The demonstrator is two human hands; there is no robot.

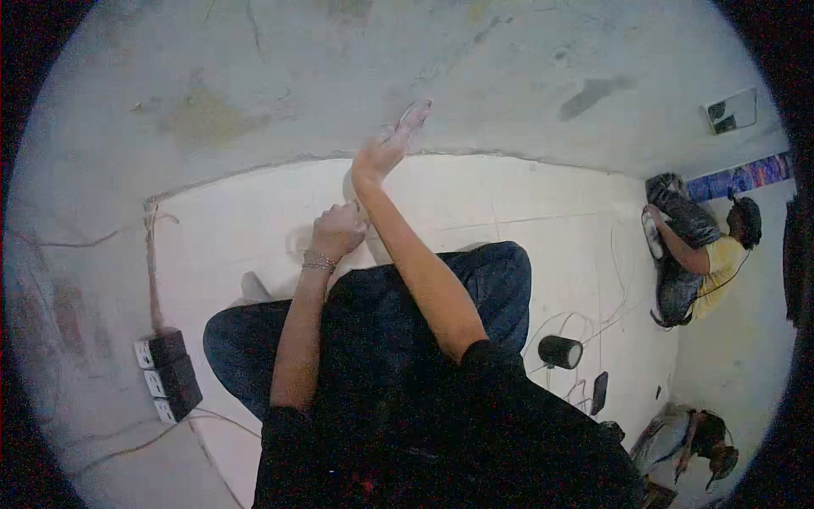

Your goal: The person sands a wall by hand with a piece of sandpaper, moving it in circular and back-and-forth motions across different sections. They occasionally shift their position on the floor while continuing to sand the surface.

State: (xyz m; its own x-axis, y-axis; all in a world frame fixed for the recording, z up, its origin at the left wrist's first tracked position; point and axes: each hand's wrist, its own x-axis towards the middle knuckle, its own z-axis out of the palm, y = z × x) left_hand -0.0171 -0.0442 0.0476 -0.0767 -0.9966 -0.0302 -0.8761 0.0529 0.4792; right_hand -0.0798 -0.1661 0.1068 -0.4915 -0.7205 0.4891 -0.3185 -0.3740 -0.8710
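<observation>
My left hand (341,231), with a beaded bracelet at its wrist, is closed in a fist just below my right wrist. Its fingers are curled in, and whatever they might hold is hidden. Stretched farther forward, my right hand (386,153) reaches up to the grey, stained wall (314,85). A pale, dark-edged flat piece (416,112) shows at its fingertips against the wall; blur keeps me from naming it. Both hands look dusted with white. Beneath them lies the pale tiled floor (449,195), where I sit with legs folded.
Several dark boxes (170,373) with cables stand at the left. A black cylindrical lamp (560,351) with wires is right of my knee, near a phone-like dark slab (600,393). One person (721,263) sits at the right wall; another person (699,441) is lower right.
</observation>
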